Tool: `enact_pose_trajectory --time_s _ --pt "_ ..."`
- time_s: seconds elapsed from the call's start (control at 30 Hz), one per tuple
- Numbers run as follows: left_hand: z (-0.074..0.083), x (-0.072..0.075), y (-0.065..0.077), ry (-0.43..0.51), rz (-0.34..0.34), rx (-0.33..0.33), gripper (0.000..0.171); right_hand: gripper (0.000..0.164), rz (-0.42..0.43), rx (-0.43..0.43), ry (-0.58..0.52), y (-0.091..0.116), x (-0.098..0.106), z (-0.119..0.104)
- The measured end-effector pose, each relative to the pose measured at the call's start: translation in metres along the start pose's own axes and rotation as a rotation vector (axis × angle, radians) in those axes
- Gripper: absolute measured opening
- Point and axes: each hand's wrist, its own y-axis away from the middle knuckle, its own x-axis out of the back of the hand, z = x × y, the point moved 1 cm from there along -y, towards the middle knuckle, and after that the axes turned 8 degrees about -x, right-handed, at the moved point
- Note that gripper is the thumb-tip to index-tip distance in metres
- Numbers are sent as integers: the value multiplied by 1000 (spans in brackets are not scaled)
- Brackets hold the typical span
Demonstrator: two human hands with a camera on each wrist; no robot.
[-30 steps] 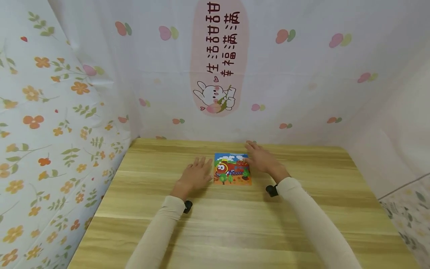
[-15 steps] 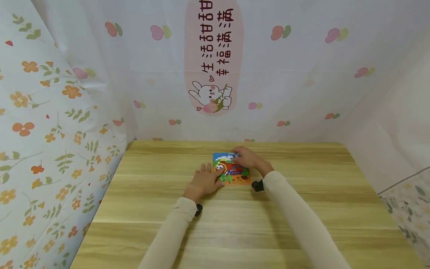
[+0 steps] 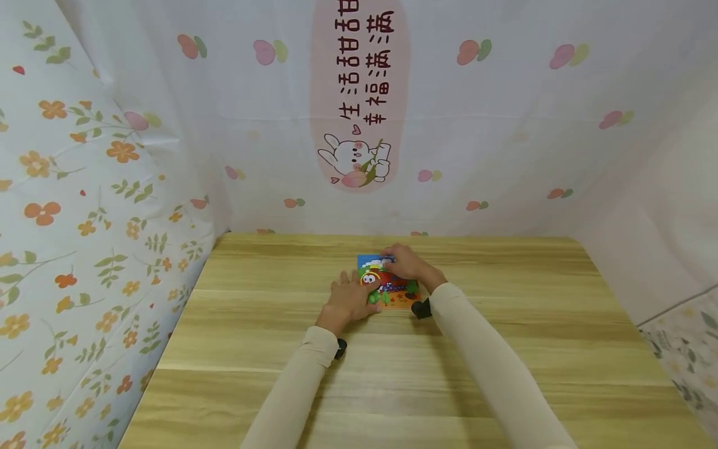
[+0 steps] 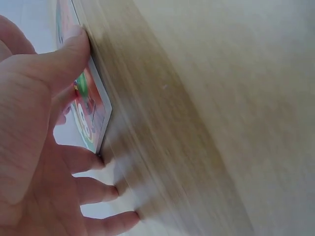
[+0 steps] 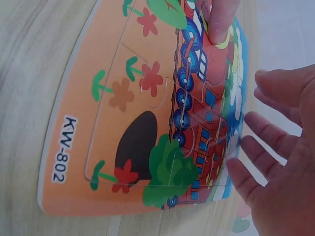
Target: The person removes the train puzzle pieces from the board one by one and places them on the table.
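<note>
Train-picture puzzle [image 3: 395, 289] lying on the bench [image 3: 404, 386], with the printed curtain [image 3: 477, 137] beyond it. My left hand [image 3: 351, 298] is at the puzzle's left side: the thumb [image 4: 75, 45] lies along its near edge, one finger rests on its face, and the other fingers reach down, almost straight, to the bench just beside it. My right hand [image 3: 407, 264] is over the puzzle's far right part, its fingers loosely bent and spaced apart along the far edge (whether the tips touch, I cannot tell). Neither hand clenches or pinches anything. The board looks thin, light and stiff, perhaps card or thin wood; its sheen suggests a smooth face on which dry fingertips might slide. Cut lines run through the picture, so the inner pieces would probably shift or drop out if the puzzle were tipped. The sounder hold is the plain orange border [image 5: 74, 101], thumb above and fingers beneath, at the left and right sides together; pressing at the middle would give me little purchase for lifting.
</note>
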Motion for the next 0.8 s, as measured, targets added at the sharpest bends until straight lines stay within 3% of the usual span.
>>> enact_pose_trajectory --time_s 0.27,0.8 --pt "-1 1 -3 -1 1 -16 70 36 3 -30 9 -5 0 -1" --pt "5 12 -12 44 -91 73 85 41 -52 -255 -4 -14 -7 -10"
